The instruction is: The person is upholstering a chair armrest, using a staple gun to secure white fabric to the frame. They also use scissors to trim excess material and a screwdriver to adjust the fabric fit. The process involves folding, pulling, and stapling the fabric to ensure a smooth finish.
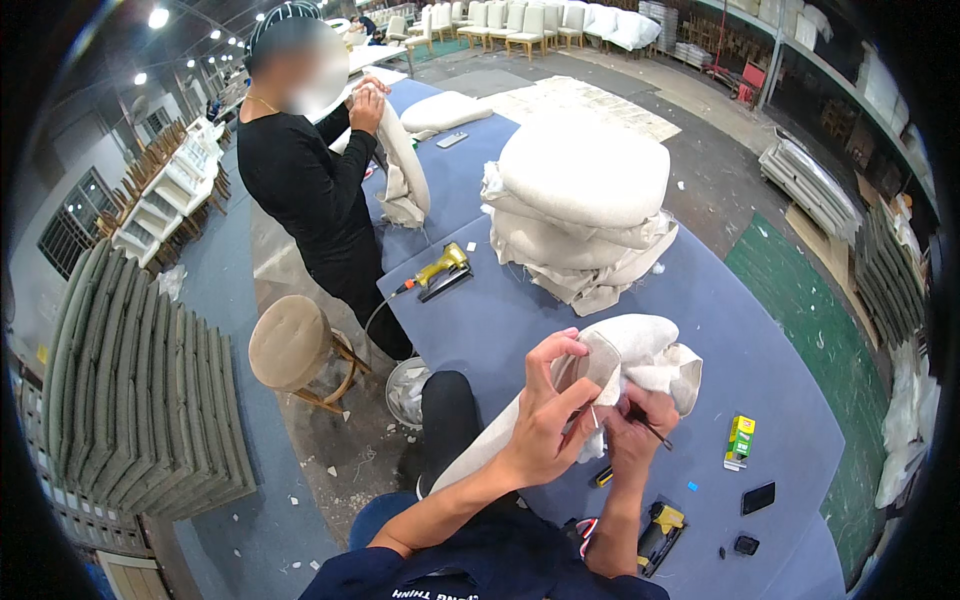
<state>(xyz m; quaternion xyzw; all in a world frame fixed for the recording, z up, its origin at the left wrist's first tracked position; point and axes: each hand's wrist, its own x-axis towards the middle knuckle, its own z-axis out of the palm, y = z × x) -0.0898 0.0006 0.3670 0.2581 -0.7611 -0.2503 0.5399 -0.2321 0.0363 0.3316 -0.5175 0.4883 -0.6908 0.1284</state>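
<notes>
In front of me, a cream fabric-covered cushion (640, 335) stands bent on its edge, its loose cloth folded open and white padding showing. My left hand (548, 415) is closed on the raised cloth edge, fingers curled around it. Close beside it, my right hand (640, 425) grips a thin, dark-handled tool (658, 436); its exact kind is hard to make out. The right fingers press against the cloth and partly hide the tool. Beyond the cushion rises a stack of similar cream cushions (585, 170) with frayed cloth edges.
A yellow staple gun (444, 268) with a hose lies on the blue table (450, 335); another staple gun (660, 535) is near my right forearm. A yellow-green box (739, 442) and a phone (759, 498) lie right. Left are a co-worker (310, 200), a stool (290, 343) and stacked grey panels (140, 390).
</notes>
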